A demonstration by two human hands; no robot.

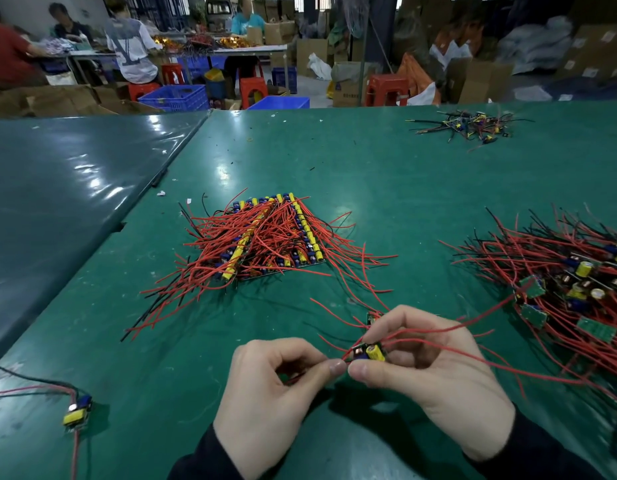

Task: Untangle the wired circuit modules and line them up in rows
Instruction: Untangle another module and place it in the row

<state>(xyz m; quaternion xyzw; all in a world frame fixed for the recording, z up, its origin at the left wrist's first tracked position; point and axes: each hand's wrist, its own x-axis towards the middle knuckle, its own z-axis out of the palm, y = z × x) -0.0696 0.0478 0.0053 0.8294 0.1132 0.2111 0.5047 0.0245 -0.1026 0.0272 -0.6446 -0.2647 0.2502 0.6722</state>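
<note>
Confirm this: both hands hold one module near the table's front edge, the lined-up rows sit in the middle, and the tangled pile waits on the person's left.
Wrong side. The head view shows the tangled pile on the person's right; the rest stands.

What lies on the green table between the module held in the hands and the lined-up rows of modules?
Nothing solid blocks it. The held module, pinched between the left hand and right hand, faces bare green table up to the rows; only the rows' own loose red wire ends trail there.
</note>
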